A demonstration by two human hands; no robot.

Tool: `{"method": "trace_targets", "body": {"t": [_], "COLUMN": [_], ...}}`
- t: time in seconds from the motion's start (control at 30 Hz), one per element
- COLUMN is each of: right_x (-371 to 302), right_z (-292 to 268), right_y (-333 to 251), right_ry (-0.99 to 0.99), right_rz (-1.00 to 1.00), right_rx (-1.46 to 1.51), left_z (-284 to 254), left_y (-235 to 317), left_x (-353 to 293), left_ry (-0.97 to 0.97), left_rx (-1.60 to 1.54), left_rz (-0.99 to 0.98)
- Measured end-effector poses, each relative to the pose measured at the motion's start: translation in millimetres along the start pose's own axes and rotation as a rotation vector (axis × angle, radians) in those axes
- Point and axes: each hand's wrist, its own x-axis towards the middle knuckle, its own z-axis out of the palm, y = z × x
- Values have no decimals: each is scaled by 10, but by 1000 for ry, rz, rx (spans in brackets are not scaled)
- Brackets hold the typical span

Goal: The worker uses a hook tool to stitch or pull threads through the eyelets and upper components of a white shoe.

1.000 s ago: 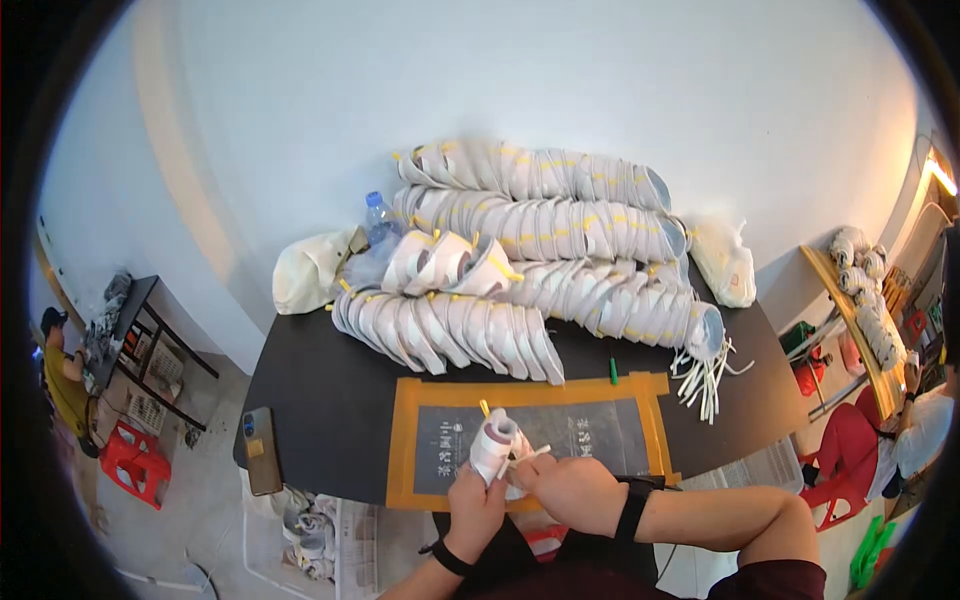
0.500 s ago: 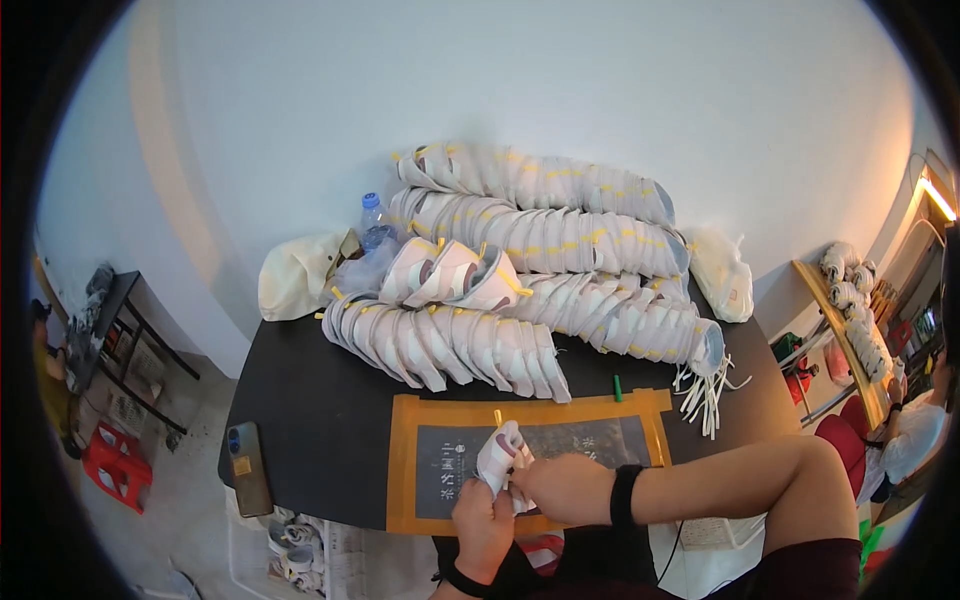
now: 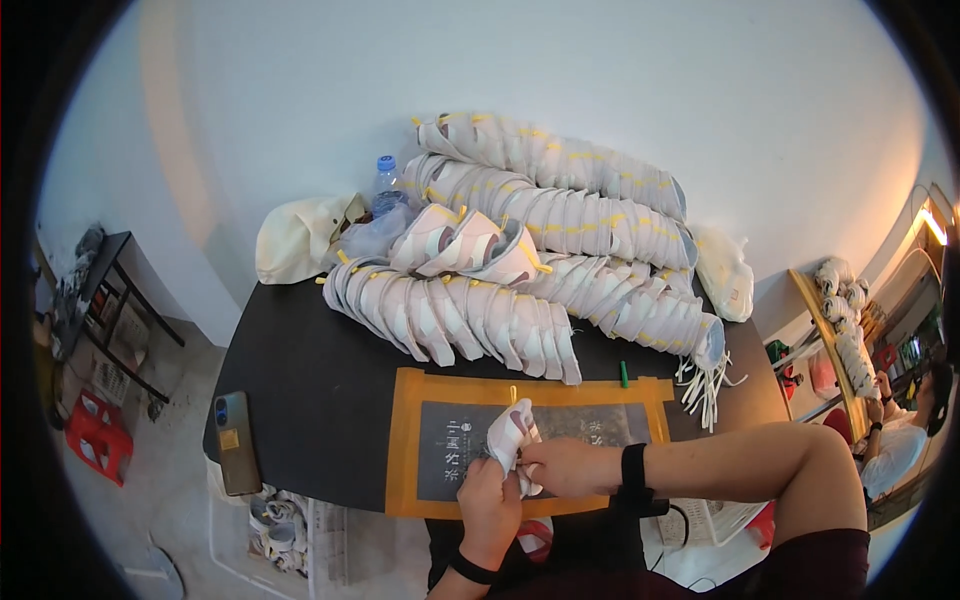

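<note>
A white and pinkish shoe upper [image 3: 511, 430] with a yellow pull tab stands between my hands, over the dark panel framed in orange tape [image 3: 405, 440]. My left hand [image 3: 488, 508] is closed round its lower left side. From the right, my right hand [image 3: 568, 467] pinches the upper at its middle; the fingertips are partly hidden, and I cannot see whether they also hold something smaller. Beyond my hands lie long nested rows of similar shoe uppers [image 3: 460, 315]. A few loose uppers [image 3: 470, 245] rest on top of the front row.
A bundle of white laces [image 3: 706, 390] hangs by the right end of the rows. A green marker-like stick [image 3: 624, 374] lies near the tape. A phone [image 3: 236, 445] sits at the left table edge. Behind are a cream cap [image 3: 295, 240], water bottle [image 3: 387, 188] and white bag [image 3: 724, 275].
The whole view has shifted slightly. Both hands still grip the shoe upper, which leans a little differently, and my right fingers have shifted slightly on it.
</note>
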Motion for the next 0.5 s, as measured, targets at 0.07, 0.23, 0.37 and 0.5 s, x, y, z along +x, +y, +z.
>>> {"method": "trace_targets", "body": {"t": [0.07, 0.23, 0.37, 0.5], "right_x": [-24, -133, 98, 14], "right_z": [-3, -126, 75, -54], "right_y": [-2, -230, 64, -195], "right_ry": [-8, -37, -31, -51], "right_rz": [39, -57, -6, 64], "right_rx": [100, -329, 71, -17], "left_z": [1, -2, -15, -11], "left_y": [-14, -46, -16, -51], "left_x": [7, -22, -5, -51], "left_ry": [6, 16, 3, 12], "left_rx": [14, 27, 35, -5], "left_rz": [11, -4, 13, -9]}}
